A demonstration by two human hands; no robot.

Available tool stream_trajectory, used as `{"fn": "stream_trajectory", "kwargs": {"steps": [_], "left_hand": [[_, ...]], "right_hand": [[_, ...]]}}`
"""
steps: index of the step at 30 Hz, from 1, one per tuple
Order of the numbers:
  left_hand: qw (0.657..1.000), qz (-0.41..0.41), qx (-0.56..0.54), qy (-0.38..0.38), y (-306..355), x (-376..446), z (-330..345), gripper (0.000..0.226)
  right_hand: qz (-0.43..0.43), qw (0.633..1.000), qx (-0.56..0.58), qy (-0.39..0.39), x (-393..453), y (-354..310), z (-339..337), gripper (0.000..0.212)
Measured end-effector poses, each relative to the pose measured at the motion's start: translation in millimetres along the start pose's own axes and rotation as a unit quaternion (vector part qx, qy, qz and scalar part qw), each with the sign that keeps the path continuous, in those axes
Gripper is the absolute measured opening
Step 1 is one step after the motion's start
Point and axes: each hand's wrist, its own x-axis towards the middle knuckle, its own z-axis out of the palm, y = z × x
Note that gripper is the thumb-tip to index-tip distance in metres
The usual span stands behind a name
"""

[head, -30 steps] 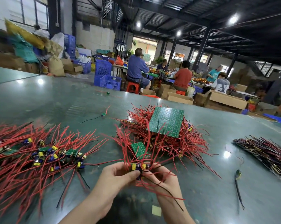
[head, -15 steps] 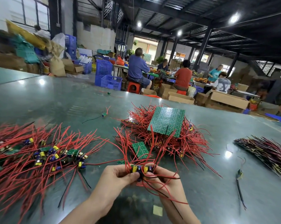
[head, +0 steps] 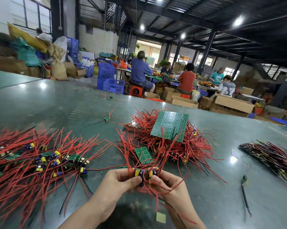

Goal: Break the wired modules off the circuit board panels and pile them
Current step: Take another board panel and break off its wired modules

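Hands meet low over the desk (head: 60, 103): the left hand (head: 118, 183) and right hand (head: 168, 183) each pinch one end of a short strip of modules (head: 143, 174), red wires fanning up from it. Left of them lies the pile (head: 45, 160) of separated modules. Just beyond the hands sits a small panel piece (head: 143, 155), and behind it a heap of wired panels with a full panel (head: 170, 126) on top, underside up.
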Motion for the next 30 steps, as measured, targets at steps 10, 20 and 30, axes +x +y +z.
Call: {"fn": "stream_trajectory", "kwargs": {"steps": [10, 20, 30], "left_hand": [[0.967, 0.083, 0.226, 0.087, -12, 8, -12, 0.04], [0.968, 0.184, 0.153, 0.069, 1, 0, -4, 0.025], [0.965, 0.182, 0.188, -0.032, -2, -6, 1, 0.04]], "right_hand": [[-0.108, 0.983, 0.099, 0.109, -27, -1, -3, 0.018], [-0.099, 0.99, -0.045, 0.091, -37, -12, 7, 0.04], [-0.098, 0.993, -0.034, 0.059, -40, -21, 0, 0.047]]}}
